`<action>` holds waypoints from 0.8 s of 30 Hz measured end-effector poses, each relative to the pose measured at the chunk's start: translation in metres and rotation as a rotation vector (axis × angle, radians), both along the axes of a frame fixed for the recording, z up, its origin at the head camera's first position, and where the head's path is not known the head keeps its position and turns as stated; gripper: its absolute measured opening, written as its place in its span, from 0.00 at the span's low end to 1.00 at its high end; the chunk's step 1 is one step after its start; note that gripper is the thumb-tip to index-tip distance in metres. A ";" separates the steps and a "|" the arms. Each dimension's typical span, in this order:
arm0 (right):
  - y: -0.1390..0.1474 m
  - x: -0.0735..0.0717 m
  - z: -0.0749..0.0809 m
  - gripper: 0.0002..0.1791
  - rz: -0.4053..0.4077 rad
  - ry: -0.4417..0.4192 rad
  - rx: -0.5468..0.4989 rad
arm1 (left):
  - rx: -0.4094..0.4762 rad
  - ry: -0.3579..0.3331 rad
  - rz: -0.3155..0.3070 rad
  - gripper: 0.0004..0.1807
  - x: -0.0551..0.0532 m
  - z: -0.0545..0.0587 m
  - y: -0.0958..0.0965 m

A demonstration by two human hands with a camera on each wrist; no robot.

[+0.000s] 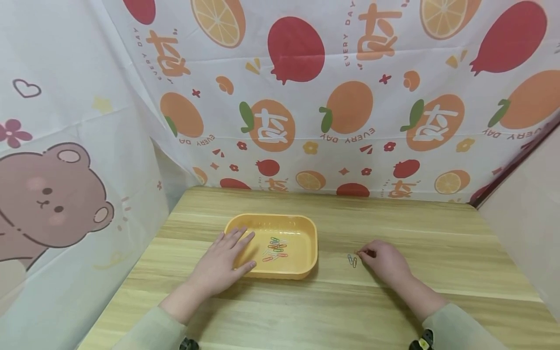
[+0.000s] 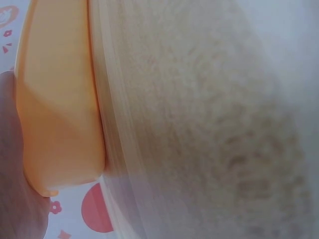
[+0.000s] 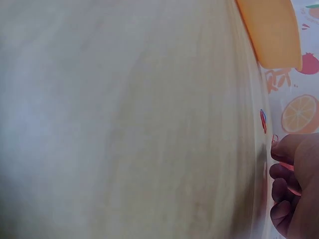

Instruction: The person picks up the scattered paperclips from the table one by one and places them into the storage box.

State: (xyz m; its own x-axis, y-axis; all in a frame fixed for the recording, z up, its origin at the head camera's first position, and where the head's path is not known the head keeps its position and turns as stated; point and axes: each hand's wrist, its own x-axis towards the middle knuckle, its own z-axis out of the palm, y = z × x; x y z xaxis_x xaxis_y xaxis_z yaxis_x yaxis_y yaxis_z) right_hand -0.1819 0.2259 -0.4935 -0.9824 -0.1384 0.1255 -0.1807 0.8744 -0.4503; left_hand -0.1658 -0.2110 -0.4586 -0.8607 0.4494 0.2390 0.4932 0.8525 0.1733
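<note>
A yellow plastic tray (image 1: pixel 273 276) holds several coloured paper clips (image 1: pixel 276 249), loosely heaped in its middle. Across the tray's left side lies my left hand (image 1: pixel 220 265), fingers straight and spread, thumb over the near rim. To the right of the tray, my right hand (image 1: pixel 387 262) pinches a small reddish paper clip (image 3: pixel 275 139) between thumb and index finger, the other fingers curled. Just left of those fingertips, a blue paper clip (image 1: pixel 350 260) and a dark-looking paper clip (image 1: pixel 355 263) lie side by side on the wooden table (image 1: pixel 306 311).
A white cloth with printed fruit (image 1: pixel 319 146) hangs along the table's far edge. Another cloth with a bear print (image 1: pixel 57 194) hangs on the left, and a pale panel (image 1: pixel 525 214) borders the right side.
</note>
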 end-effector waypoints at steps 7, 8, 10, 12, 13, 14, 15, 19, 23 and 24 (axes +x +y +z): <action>0.000 -0.001 0.004 0.03 -0.034 -0.027 -0.060 | -0.011 -0.051 0.020 0.41 0.001 -0.001 -0.002; 0.000 -0.001 0.004 0.03 -0.036 -0.027 -0.061 | -0.009 -0.053 0.019 0.41 0.001 -0.001 -0.002; 0.001 -0.001 0.005 0.03 -0.039 -0.030 -0.062 | -0.009 -0.053 0.020 0.41 0.001 -0.001 -0.003; 0.001 -0.002 0.005 0.04 -0.039 -0.037 -0.072 | -0.009 -0.055 0.022 0.41 0.001 -0.001 -0.003; 0.001 -0.002 0.006 0.04 -0.042 -0.043 -0.082 | -0.010 -0.054 0.022 0.41 0.001 -0.001 -0.003; 0.001 -0.003 0.007 0.05 -0.047 -0.047 -0.089 | -0.009 -0.056 0.023 0.42 0.001 -0.001 -0.003; 0.001 -0.004 0.007 0.05 -0.048 -0.054 -0.101 | -0.009 -0.057 0.025 0.42 0.001 -0.001 -0.004; -0.001 -0.007 0.012 0.07 -0.054 -0.082 -0.145 | -0.003 -0.057 0.019 0.42 0.001 0.000 -0.003; -0.004 -0.010 0.019 0.09 -0.067 -0.121 -0.183 | -0.004 -0.051 0.012 0.42 0.000 0.000 -0.002; -0.006 -0.011 0.021 0.10 -0.074 -0.132 -0.191 | -0.005 -0.051 0.013 0.42 0.000 0.000 -0.002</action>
